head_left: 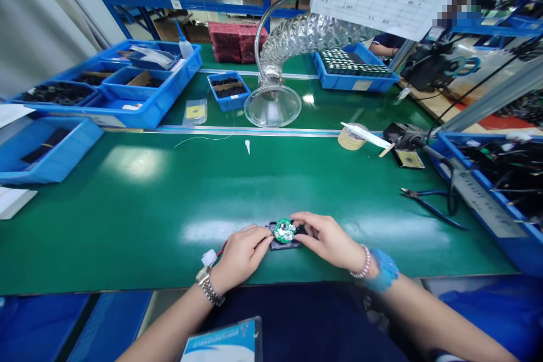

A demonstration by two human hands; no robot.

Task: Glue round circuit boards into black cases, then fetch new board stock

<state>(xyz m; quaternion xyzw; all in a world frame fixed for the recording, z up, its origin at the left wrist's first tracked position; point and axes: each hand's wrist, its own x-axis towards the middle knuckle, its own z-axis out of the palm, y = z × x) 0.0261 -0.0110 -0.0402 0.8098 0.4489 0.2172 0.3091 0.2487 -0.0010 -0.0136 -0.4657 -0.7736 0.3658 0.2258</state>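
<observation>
A small round green circuit board (284, 230) sits on a black part (285, 244) near the front edge of the green mat (169, 203). My left hand (240, 254) pinches the board's left side with curled fingers. My right hand (326, 238) holds the right side, fingers closed around the board and black part. A white connector (208, 258) on red and black wires lies by my left wrist.
Blue pliers (428, 203) lie to the right. A tape roll (350, 137), a white tube (365, 134) and a soldering iron stand (407, 141) sit behind them. A clear fume funnel (272, 104) hangs mid-table. Blue bins (127, 82) stand left, and another (500, 192) right.
</observation>
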